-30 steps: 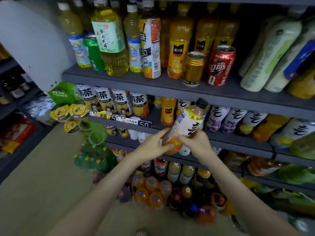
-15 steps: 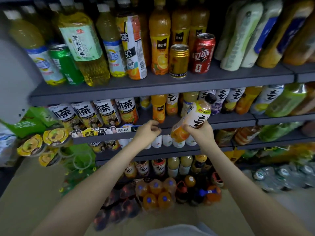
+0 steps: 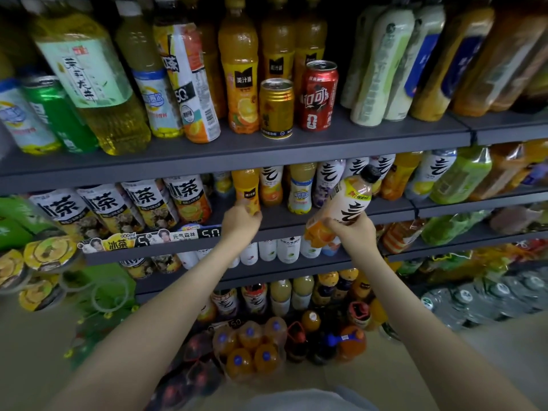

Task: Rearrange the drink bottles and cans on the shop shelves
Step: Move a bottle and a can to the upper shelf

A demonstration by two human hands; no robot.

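Left grip (image 3: 241, 216) curled round base of small juice bottle (image 3: 245, 185), upright on middle shelf (image 3: 284, 222). Right grip (image 3: 353, 234) holds black-capped bottle (image 3: 350, 200), tilted, off shelf, just in front. Likely best: shift juice bottle aside first, then stand tilted bottle in gap, label outward, neighbours undisturbed.

red can (image 3: 318, 96), gold can (image 3: 276, 108), green can (image 3: 56, 114), grey shelf (image 3: 267, 155)
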